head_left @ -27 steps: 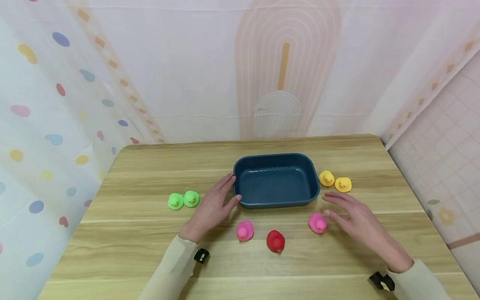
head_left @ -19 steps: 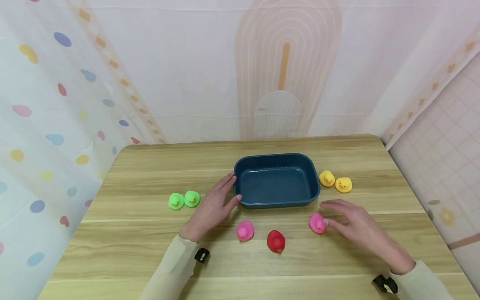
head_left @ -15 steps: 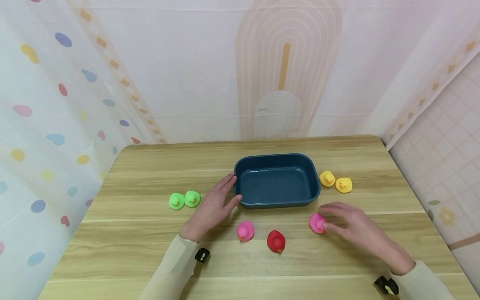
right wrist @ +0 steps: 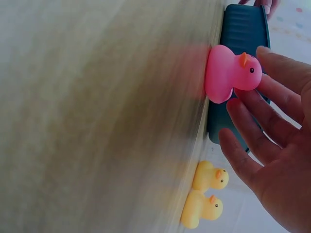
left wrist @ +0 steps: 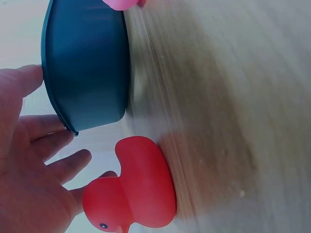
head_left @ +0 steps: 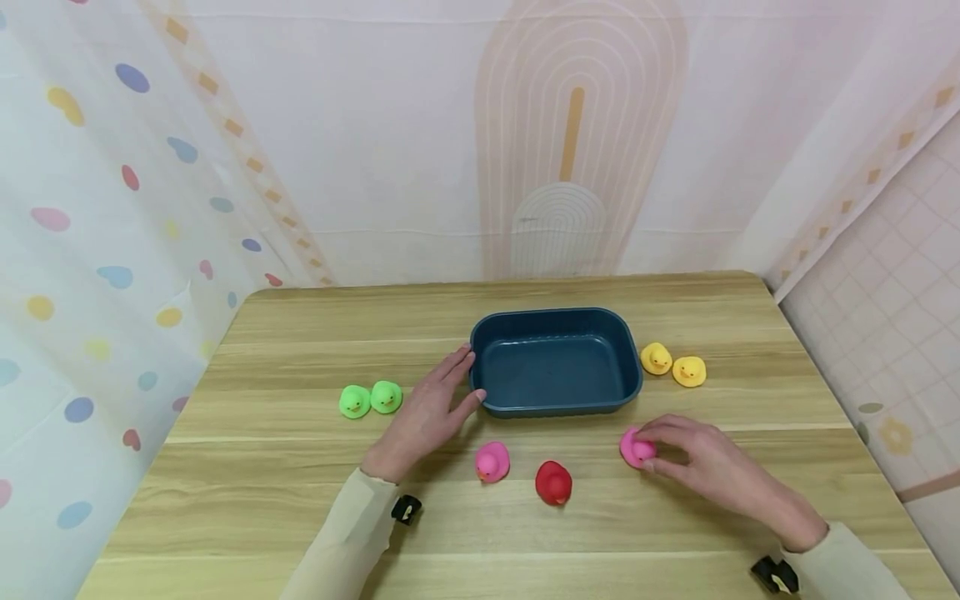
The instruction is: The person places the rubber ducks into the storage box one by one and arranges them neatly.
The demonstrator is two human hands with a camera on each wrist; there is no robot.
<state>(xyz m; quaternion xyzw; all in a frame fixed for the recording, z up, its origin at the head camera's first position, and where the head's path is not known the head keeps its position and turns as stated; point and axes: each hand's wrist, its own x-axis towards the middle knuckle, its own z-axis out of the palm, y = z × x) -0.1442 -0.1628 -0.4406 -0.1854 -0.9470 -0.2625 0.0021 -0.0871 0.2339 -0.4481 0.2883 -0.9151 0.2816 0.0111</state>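
My left hand [head_left: 427, 417] rests its fingertips and thumb against the left end of a dark blue tray [head_left: 555, 408]. A red rubber duck [left wrist: 146, 184] stands under that hand in the left wrist view, hidden in the head view. My right hand [head_left: 712, 467] reaches over a pink rubber duck [head_left: 636, 450], fingers around it and thumb at its head [right wrist: 228, 73]; a firm grip is not evident. The duck stands on the table. Another pink duck [head_left: 492, 462] and a red duck [head_left: 553, 483] stand in front of the tray.
Two green ducks [head_left: 371, 399] stand left of the left hand. Two yellow ducks [head_left: 672, 365] sit beside the tray's right end. All are on a wooden table [head_left: 300, 500], with a patterned curtain [head_left: 375, 142] behind it.
My right hand has moved left and slightly down, bringing its fingers and thumb over the right pink duck. The left hand and tray keep their places.
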